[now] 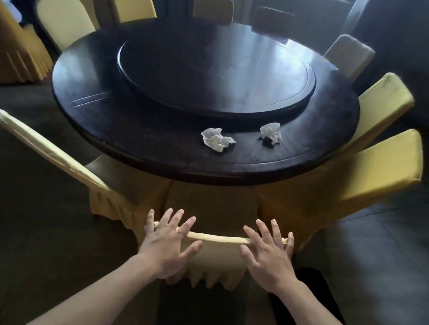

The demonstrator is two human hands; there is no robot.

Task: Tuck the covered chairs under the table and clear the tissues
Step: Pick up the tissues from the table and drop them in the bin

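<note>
Step in hand: pushing the near covered chair (216, 252) in under the round surface (156, 138). Its seat already looks mostly under the near rim, so this reads as the last bit of the push.

To do it well: keep both palms level on the top edge of the backrest, one at each end, and push straight toward the centre. Uneven force would likely yaw the chair into the covered chair on the right (381, 173), which sits just beside it. The pleated skirt could snag on the floor, so push slow and steady. Stop when the backrest is near the rim.

Hands: left hand (167, 243) rests on the left end of the backrest top, right hand (269, 256) on the right end. On both, the fingers (166, 217) are spread wide and near straight, draped over the edge. No wrap, no pinch, nothing clasped. It is flat pressing contact, thumbs on the near side of the fabric.

Not yet done: the covered chair on the left (53, 154) stands turned side-on and well out from the surface, so it needs rotating and tucking. The far chairs look roughly in place, though that part is dim and blurred.

Tissues: two crumpled ones lie untouched on the near part of the surface, outside the lazy Susan (215, 76). The left tissue (216, 139) is nearer the rim, and the right tissue (270, 133) sits just beside the turntable's edge. Both should be reachable from this spot.
</note>
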